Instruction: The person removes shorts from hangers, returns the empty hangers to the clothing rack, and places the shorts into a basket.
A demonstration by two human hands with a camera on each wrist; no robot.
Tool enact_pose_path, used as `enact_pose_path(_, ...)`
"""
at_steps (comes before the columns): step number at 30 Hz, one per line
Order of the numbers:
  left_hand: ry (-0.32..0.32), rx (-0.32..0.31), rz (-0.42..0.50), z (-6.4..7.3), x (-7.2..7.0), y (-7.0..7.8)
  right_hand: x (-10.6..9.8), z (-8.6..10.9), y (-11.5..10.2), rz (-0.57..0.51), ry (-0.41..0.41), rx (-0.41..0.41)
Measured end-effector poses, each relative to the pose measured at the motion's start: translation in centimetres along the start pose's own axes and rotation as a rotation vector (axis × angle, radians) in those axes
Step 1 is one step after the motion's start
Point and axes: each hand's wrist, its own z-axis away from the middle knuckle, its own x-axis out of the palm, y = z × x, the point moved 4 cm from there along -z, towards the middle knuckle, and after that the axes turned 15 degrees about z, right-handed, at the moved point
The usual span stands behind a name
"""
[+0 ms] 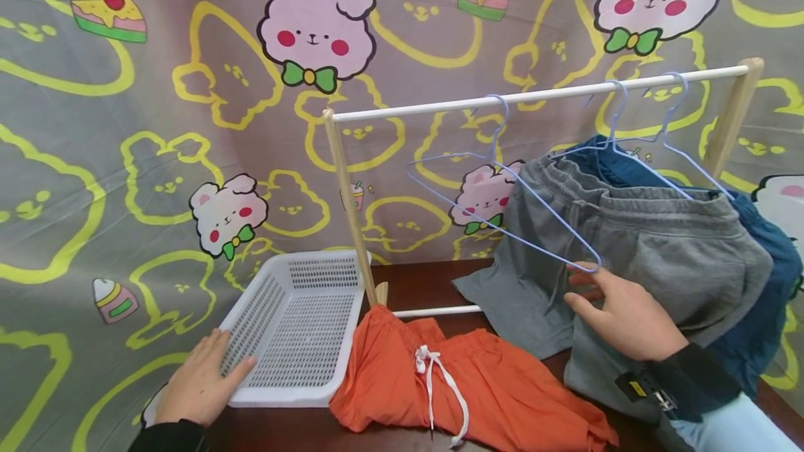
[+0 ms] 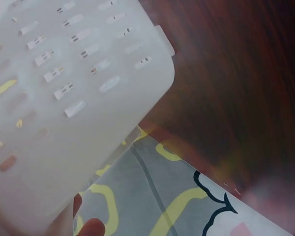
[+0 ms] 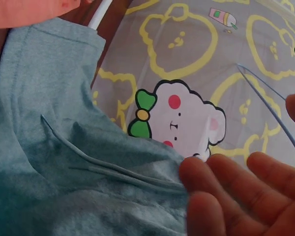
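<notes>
L hand (image 1: 197, 379) fingers near-straight, resting at basket (image 1: 283, 396) L rim; R hand (image 1: 628, 316) fingers loosely spread, no grip, by bare hanger (image 1: 548, 211) corner. Grey shorts (image 1: 659, 250), blue shorts (image 1: 775, 257) hung far R; orange shorts (image 1: 389, 375), near ctr, prob. still to hang.

Orange shorts (image 1: 389, 368) look matt cloth, the basket (image 1: 283, 397) smooth plastic, the hanger (image 1: 548, 209) smooth, the table (image 2: 236, 73) wood-grained

– The orange shorts (image 1: 502, 382): plain?
– Yes, with a white drawstring (image 1: 424, 354). Otherwise, grey shorts (image 1: 653, 243), blue shorts (image 1: 769, 250).
– Hangers (image 1: 548, 208)?
– Lilac-blue.
– Basket (image 1: 283, 397)?
– White; the table (image 1: 270, 431), dark red-brown.
– Curtain (image 1: 157, 117)?
– Grey, with yellow outlines and green-bowed rabbits (image 1: 314, 26).
</notes>
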Motion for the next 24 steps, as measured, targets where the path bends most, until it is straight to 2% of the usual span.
enact_pose_path(6, -0.016, 0.014, 0.006, -0.1, -0.2, 0.1, 2.2, 0.0, -1.3, -0.033, -0.112, -0.013)
enact_pose_path(10, -0.029, 0.006, 0.021, -0.1, -0.2, 0.1, 3.7, -0.2, -3.2, -0.007, -0.141, -0.047)
enact_pose_path(15, -0.030, 0.013, 0.032, -0.5, -0.2, 0.3, 5.4, -0.9, -6.5, 0.018, -0.141, -0.097)
enact_pose_path(19, -0.044, 0.003, 0.033, -0.5, 0.1, 0.1, 7.5, -1.5, -9.5, 0.066, -0.143, -0.172)
enact_pose_path(24, -0.058, -0.006, 0.023, -0.5, 0.2, -0.4, 10.3, -2.1, -13.2, 0.112, -0.212, -0.287)
